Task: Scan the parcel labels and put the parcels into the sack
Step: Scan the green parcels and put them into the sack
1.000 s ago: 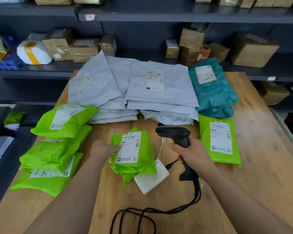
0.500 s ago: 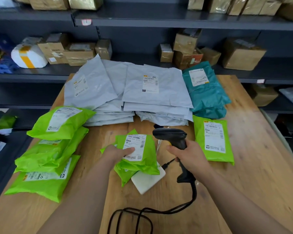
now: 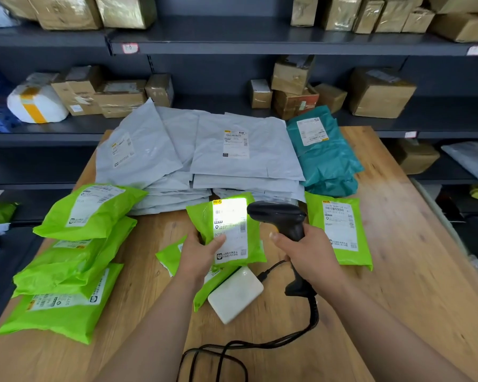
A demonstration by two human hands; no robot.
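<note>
Dark shelving stacked with taped cardboard boxes (image 3: 381, 92) backs a wooden counter (image 3: 414, 271) crowded with mail. Grey mailers (image 3: 246, 153) and teal ones (image 3: 326, 158) lie piled at the far side, green bags sit stacked at the left (image 3: 75, 260), and one more green bag (image 3: 340, 230) lies flat to the right. At the centre the left hand (image 3: 202, 253) lifts a green parcel (image 3: 229, 230) above the counter, fingers (image 3: 218, 241) clamped on its lower left edge with the thumb over the label. The right hand (image 3: 307, 255) is wrapped tight around the grip of a black scanner (image 3: 282, 219), whose light washes out the top of the label, so the scanning step looks to be in hand. Another green bag and a white box (image 3: 235, 293) lie beneath. The parcel seems light, soft and slick-skinned; a pinch at the edge suits reading, but a fuller grip across the middle would likely carry it more safely. No sack is in view.
</note>
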